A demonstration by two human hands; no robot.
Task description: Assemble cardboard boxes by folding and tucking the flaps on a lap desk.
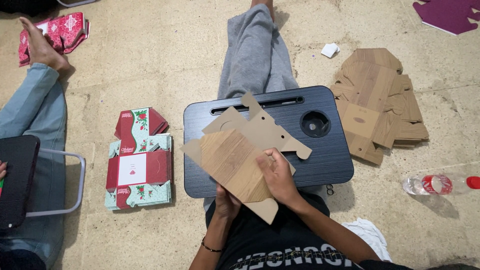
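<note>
flat cardboard box blank (235, 160), wood-look print, plain brown flaps, lies on near left part of black lap tray (320, 150); long way runs from near edge up toward far right. right hand (277, 175) flat on top, fingers pressed down together. left hand (226, 202) under near end, fingers hidden, cannot tell. stack of same brown blanks (380, 110) on floor right of tray. red-green flat boxes (140, 160) left. plastic bottle (440, 184), red label, lying far right.

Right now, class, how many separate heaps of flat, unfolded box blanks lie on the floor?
3: a wood-grain stack right of the black lap desk, a red-and-mint stack left of it, and purple blanks at the top right corner, partly cropped. More may lie out of frame.
</note>
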